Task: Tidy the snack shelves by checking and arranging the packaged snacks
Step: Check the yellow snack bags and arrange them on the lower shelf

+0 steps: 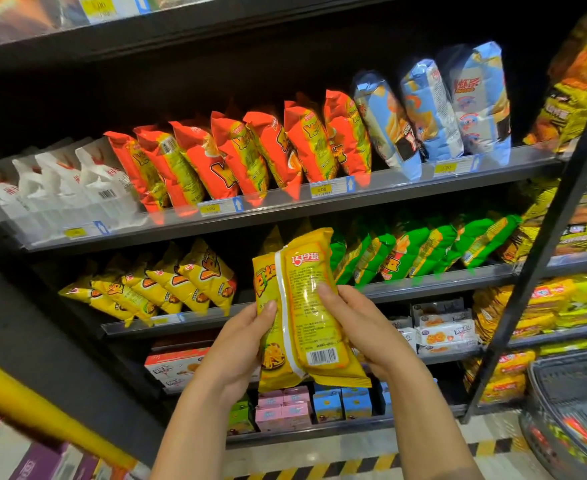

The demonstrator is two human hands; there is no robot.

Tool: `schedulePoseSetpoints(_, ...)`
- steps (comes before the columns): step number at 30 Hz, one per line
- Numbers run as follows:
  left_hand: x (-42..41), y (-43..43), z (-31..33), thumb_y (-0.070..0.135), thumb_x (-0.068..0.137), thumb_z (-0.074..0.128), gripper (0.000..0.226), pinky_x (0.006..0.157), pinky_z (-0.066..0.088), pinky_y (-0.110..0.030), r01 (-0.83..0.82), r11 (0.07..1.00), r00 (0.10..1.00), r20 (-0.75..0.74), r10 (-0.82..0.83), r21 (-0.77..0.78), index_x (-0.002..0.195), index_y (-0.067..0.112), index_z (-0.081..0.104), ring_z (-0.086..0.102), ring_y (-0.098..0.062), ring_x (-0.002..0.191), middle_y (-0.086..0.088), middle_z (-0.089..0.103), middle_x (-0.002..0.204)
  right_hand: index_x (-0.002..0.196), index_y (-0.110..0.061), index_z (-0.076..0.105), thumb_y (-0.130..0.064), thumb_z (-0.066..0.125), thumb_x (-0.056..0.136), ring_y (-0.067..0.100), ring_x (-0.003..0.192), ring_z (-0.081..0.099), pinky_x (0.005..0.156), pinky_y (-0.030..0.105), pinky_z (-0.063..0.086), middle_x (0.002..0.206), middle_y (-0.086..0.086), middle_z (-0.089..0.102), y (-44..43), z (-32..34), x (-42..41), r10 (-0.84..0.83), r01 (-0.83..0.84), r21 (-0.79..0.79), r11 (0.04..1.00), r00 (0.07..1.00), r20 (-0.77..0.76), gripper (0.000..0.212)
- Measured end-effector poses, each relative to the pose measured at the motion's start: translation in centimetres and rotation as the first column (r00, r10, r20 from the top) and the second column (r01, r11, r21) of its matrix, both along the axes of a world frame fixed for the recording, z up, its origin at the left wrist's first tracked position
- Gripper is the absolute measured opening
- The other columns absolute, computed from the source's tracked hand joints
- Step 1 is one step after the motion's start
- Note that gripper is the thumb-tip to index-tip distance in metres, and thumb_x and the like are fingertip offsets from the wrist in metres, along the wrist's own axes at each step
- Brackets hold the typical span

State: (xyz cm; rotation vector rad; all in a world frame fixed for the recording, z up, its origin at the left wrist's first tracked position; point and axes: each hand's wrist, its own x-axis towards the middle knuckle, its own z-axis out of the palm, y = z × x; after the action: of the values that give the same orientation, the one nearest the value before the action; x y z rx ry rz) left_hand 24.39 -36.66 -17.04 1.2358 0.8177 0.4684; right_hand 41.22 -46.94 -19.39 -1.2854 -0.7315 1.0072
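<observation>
I hold a yellow snack bag point(306, 317) upright in front of the shelves, its back with seam and barcode facing me. My left hand point(242, 341) grips its left edge, thumb on the front. My right hand point(361, 327) grips its right side, thumb pressed on the printed panel. Behind it, a row of matching yellow bags point(160, 289) leans on the left part of the second shelf point(423, 289), with a gap beside them, and green bags point(420, 251) fill that shelf's right part.
The upper shelf point(285, 209) holds white bags point(60, 181), orange bags point(243, 150) and blue bags point(441, 109). Lower shelves carry small boxes point(302, 407) and biscuit packs point(441, 334). A neighbouring rack with yellow packets point(569, 209) stands right. A shopping basket point(569, 410) sits bottom right.
</observation>
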Motion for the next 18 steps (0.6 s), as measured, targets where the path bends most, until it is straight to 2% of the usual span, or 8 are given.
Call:
schedulePoseSetpoints(3, -0.3, 0.2, -0.2, 0.029, 0.109, 0.049, 0.035, 0.099, 0.054, -0.044, -0.024, 1.000, 0.999, 0.022, 0.024, -0.013, 0.135, 0.015, 0.068, 0.073, -0.023, 0.118, -0.008, 0.076, 0.127, 0.130, -0.034, 0.067, -0.077, 0.044, 0.090, 0.015, 0.114, 0.074, 0.105, 0.050, 0.055, 0.120, -0.005, 0.078, -0.2, 0.3, 0.2, 0.042, -0.043, -0.022, 0.999, 0.999, -0.009, 0.064)
schedulePoseSetpoints(6, -0.4, 0.1, -0.2, 0.028, 0.110, 0.048, 0.034, 0.087, 0.059, -0.032, -0.008, 1.000, 0.999, 0.033, 0.008, -0.003, 0.134, 0.016, 0.068, 0.074, -0.019, 0.116, -0.006, 0.077, 0.126, 0.124, -0.040, 0.072, -0.075, 0.035, 0.092, 0.017, 0.115, 0.073, 0.105, 0.051, 0.053, 0.119, -0.003, 0.078, -0.4, 0.4, 0.5, 0.057, -0.057, -0.011, 0.998, 0.998, -0.029, 0.060)
schedulePoseSetpoints(8, -0.4, 0.0, -0.2, 0.027, 0.109, 0.049, 0.033, 0.089, 0.060, -0.033, -0.008, 1.000, 0.999, 0.035, 0.007, 0.016, 0.134, 0.015, 0.068, 0.074, -0.020, 0.116, -0.006, 0.077, 0.126, 0.128, -0.036, 0.070, -0.073, 0.042, 0.092, 0.017, 0.115, 0.073, 0.104, 0.049, 0.055, 0.121, -0.003, 0.078, -0.5, 0.2, 0.6, 0.074, -0.074, 0.001, 0.997, 0.997, -0.008, 0.058)
schedulePoseSetpoints(11, -0.3, -0.1, -0.3, 0.029, 0.102, 0.058, 0.035, 0.102, 0.055, -0.049, -0.012, 0.998, 0.999, 0.042, 0.009, 0.064, 0.135, 0.018, 0.066, 0.074, -0.025, 0.116, -0.008, 0.077, 0.125, 0.136, -0.025, 0.062, -0.058, 0.066, 0.083, 0.014, 0.111, 0.075, 0.097, 0.039, 0.060, 0.121, -0.005, 0.078, -0.7, 0.3, 0.5, 0.092, -0.092, 0.019, 0.996, 0.995, 0.029, 0.062)
schedulePoseSetpoints(14, -0.1, -0.1, -0.4, 0.036, 0.091, 0.069, 0.047, 0.099, 0.058, -0.047, -0.006, 0.995, 0.999, 0.047, 0.001, 0.103, 0.136, 0.024, 0.064, 0.075, -0.023, 0.114, -0.005, 0.077, 0.124, 0.132, -0.024, 0.063, -0.045, 0.080, 0.078, 0.018, 0.110, 0.076, 0.101, 0.050, 0.058, 0.119, -0.003, 0.078, -0.6, -0.3, 0.5, 0.049, -0.050, 0.020, 0.999, 0.997, 0.053, 0.060)
schedulePoseSetpoints(16, -0.1, -0.1, -0.5, 0.037, 0.088, 0.071, 0.052, 0.097, 0.057, -0.044, 0.007, 0.995, 0.999, 0.051, -0.012, 0.098, 0.137, 0.025, 0.062, 0.074, -0.021, 0.115, -0.002, 0.077, 0.125, 0.133, -0.021, 0.064, -0.038, 0.081, 0.082, 0.024, 0.113, 0.075, 0.104, 0.056, 0.056, 0.122, 0.001, 0.078, -0.5, -0.8, 0.6, 0.028, -0.029, 0.041, 0.999, 1.000, 0.005, 0.056)
schedulePoseSetpoints(18, -0.3, 0.1, -0.7, 0.037, 0.086, 0.074, 0.054, 0.102, 0.054, -0.046, 0.035, 0.995, 0.998, 0.042, -0.039, 0.094, 0.138, 0.025, 0.062, 0.073, -0.021, 0.118, -0.001, 0.076, 0.128, 0.134, -0.019, 0.064, -0.032, 0.080, 0.083, 0.028, 0.114, 0.074, 0.105, 0.058, 0.055, 0.123, 0.005, 0.077, -0.5, -1.2, 0.9, 0.036, -0.033, 0.054, 0.998, 0.998, -0.043, 0.055)
